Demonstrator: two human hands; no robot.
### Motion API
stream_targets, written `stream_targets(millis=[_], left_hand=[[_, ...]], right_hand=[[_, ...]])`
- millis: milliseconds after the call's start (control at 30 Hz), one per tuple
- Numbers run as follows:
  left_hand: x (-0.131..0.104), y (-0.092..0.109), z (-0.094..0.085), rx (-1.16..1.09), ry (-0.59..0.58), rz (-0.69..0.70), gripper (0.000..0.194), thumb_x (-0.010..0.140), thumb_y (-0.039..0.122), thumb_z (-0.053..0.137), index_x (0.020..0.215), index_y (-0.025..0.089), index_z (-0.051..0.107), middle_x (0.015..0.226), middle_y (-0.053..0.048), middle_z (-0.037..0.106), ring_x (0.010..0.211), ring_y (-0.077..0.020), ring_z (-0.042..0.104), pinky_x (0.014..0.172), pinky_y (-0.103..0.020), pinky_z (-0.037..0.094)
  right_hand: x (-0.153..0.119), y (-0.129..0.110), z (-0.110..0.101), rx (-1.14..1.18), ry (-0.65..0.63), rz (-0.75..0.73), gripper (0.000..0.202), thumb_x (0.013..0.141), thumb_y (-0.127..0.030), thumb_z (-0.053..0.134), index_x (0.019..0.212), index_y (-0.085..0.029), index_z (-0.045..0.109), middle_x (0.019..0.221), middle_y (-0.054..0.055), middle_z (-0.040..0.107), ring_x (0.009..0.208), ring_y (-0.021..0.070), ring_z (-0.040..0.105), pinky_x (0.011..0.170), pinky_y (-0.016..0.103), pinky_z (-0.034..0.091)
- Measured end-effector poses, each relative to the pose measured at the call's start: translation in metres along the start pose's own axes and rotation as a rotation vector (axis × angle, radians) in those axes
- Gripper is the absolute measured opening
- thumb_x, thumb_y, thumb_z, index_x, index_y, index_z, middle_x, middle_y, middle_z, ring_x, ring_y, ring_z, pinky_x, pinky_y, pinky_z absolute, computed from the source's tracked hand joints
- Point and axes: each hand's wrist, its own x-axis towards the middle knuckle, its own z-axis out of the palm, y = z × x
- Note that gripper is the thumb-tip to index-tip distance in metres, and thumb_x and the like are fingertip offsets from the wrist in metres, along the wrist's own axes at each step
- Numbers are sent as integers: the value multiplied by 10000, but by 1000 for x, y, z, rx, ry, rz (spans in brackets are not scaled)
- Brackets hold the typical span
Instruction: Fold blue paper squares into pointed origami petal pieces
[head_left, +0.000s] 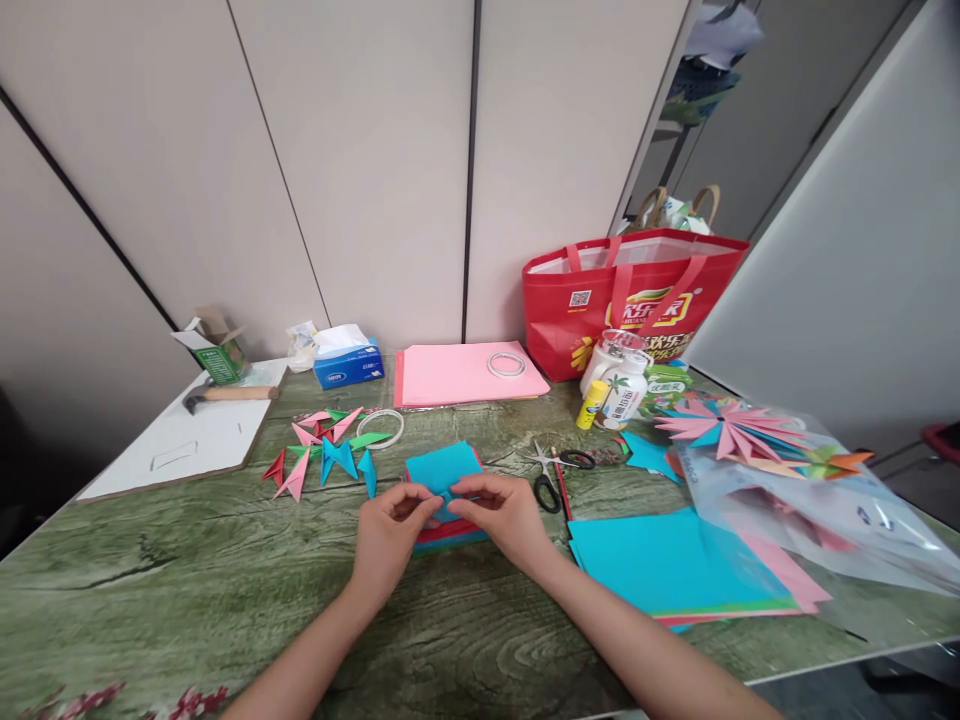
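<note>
My left hand (396,527) and my right hand (502,512) meet at the middle of the table. Between their pinched fingertips is a small piece of blue paper, mostly hidden by the fingers. Directly beneath lies a stack of square coloured paper (444,463), blue on top, with red and blue edges showing at the front. Left of the hands are several folded paper pieces, including a blue one (339,461) and a pink one (294,476). Close to my right hand, scissors (551,478) with black handles lie spread beside a red pencil (562,487).
Behind are pink sheets (465,374) with a tape roll (506,365), a tissue box (349,366) and a red bag (551,310). Bottles and a yellow glue stick (592,404) stand right, near blue sheets (667,560) and a plastic bag (840,510). A hammer (232,394) lies left.
</note>
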Motion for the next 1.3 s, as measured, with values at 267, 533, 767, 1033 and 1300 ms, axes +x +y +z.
stream_targets(millis=[267,533,767,1033,1300], left_hand=[[-1,-1,0,-51,-32,-28,152,569,265,688,585,146,596,555,21,614,528,-153,624,541,-231,513],[-1,-4,2,-123,-35,-61,150,567,243,695,582,131,598,545,20,608,524,-141,618,570,-251,544],[-3,-3,6,-255,14,-81,274,501,215,733,722,144,587,536,61,572,504,-121,594,549,-289,563],[3,-2,0,-115,-68,-162,266,472,260,745,608,136,553,520,35,604,477,-164,619,490,-263,531],[2,-7,0,-92,-174,-171,280,528,314,717,577,157,490,499,52,574,531,-226,649,483,-289,519]], right_hand=[[0,0,1,67,64,55,113,508,-229,731,580,-168,669,623,25,669,588,158,606,579,267,501],[0,0,2,99,36,57,122,527,-200,716,608,-154,637,600,14,644,560,131,580,561,244,481],[0,1,1,75,-1,8,74,575,-207,687,611,-163,639,623,13,637,588,134,572,579,248,463],[0,-1,0,66,-24,61,182,543,-189,693,657,-162,553,591,-15,593,554,116,555,532,222,437],[1,6,-2,-56,-101,51,214,590,-231,664,763,-162,560,663,0,600,633,130,578,557,224,462]])
